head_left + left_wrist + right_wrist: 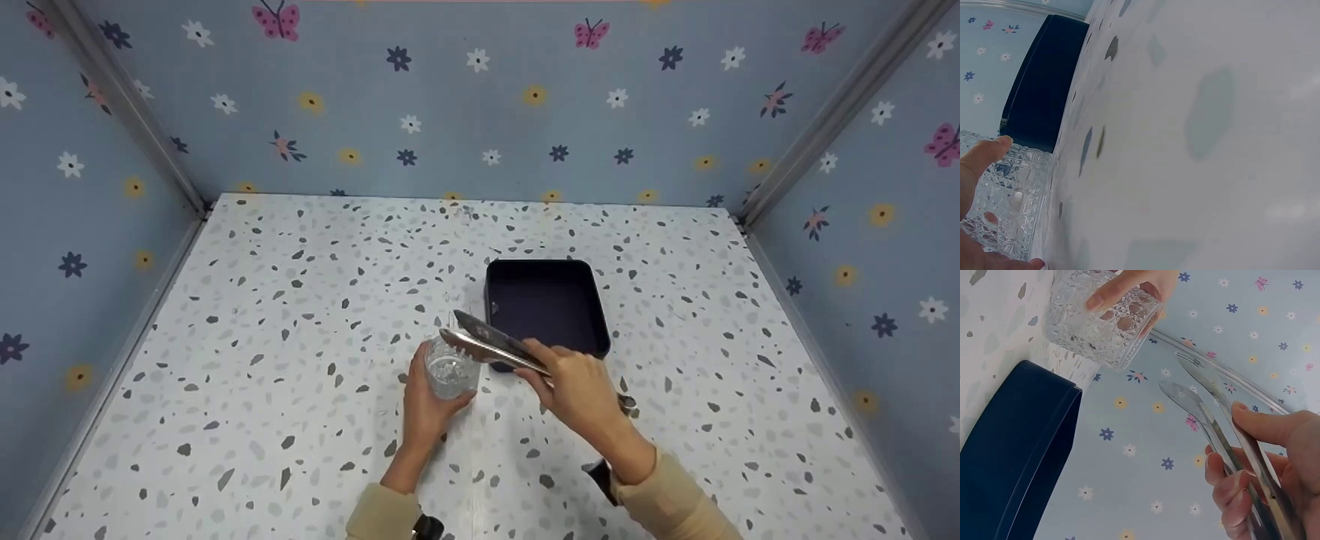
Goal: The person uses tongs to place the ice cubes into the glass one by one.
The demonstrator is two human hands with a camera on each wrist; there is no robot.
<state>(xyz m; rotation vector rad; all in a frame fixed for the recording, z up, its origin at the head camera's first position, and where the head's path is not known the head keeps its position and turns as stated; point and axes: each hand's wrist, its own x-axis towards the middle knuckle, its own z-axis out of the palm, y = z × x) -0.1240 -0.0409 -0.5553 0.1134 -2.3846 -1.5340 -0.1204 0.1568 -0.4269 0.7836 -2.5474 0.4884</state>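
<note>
My left hand (pixel 426 411) grips a clear cut-glass tumbler (pixel 453 375) round its side, thumb at the near side. The tumbler's patterned wall (pixel 1016 197) stands at the tabletop in the left wrist view. My right hand (pixel 589 384) holds metal tongs (pixel 499 351), thumb on one arm and fingers curled round the other. The tongs' tips are parted over the tumbler's rim in the head view. In the right wrist view, nothing shows between the tongs' ends (pixel 1185 382). Just right of the tumbler sits a dark navy square box (pixel 551 300), open at the top.
The speckled white table (pixel 315 300) carries the box near its middle. Flower-patterned panels (pixel 450 97) wall in the back and both sides. A dark strap (pixel 600 480) is worn at the right wrist, and a black device (pixel 427 527) at the left.
</note>
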